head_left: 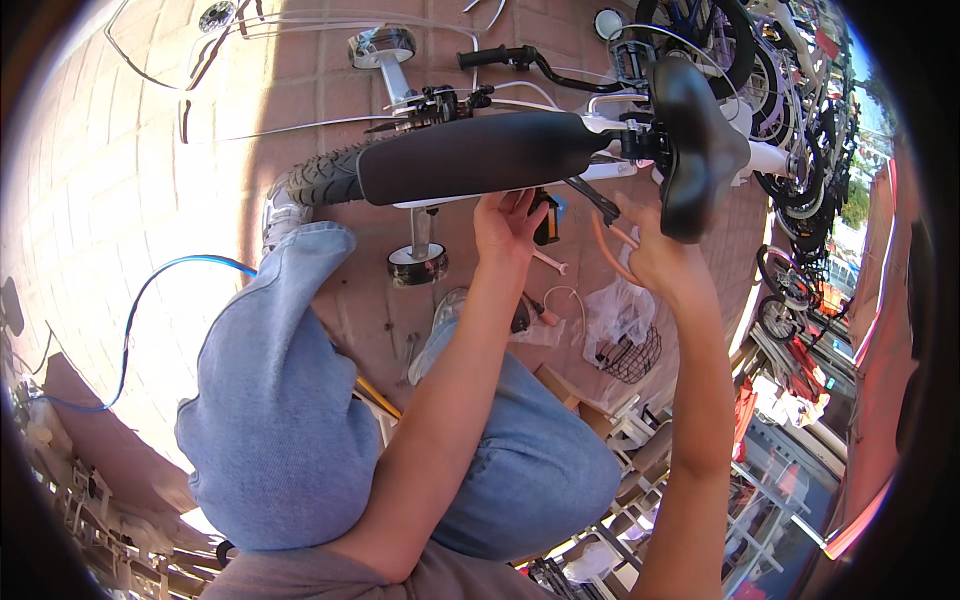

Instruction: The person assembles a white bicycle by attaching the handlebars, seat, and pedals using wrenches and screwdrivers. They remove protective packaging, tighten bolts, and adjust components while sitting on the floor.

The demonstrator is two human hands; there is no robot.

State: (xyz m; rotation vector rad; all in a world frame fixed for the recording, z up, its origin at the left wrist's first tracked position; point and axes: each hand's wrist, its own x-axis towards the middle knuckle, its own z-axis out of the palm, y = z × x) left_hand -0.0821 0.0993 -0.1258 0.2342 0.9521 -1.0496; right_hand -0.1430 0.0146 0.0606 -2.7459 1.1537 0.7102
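A small bicycle stands before me, with a long black padded rear seat (480, 155) and a black saddle (690, 150). My right hand (655, 245) grips pliers (607, 213) with dark jaws and orange handles. The jaws' tip reaches the white frame below the gap between seat and saddle. My left hand (508, 228) is raised against the underside of the rear seat, its fingers curled; the seat edge hides the fingertips and whatever they touch. Beside that hand is a black pedal (546, 218) with a yellow reflector. Training wheels (417, 262) flank the knobby rear tyre (325, 178).
On the brick paving lie a wrench (550, 263), a clear plastic bag (617, 310), a dark wire basket (632, 355) and loose cables. A blue hose (130, 300) curves at left. Parked bicycles (790, 130) line the right. My denim-covered knees (290, 400) are close below the bicycle.
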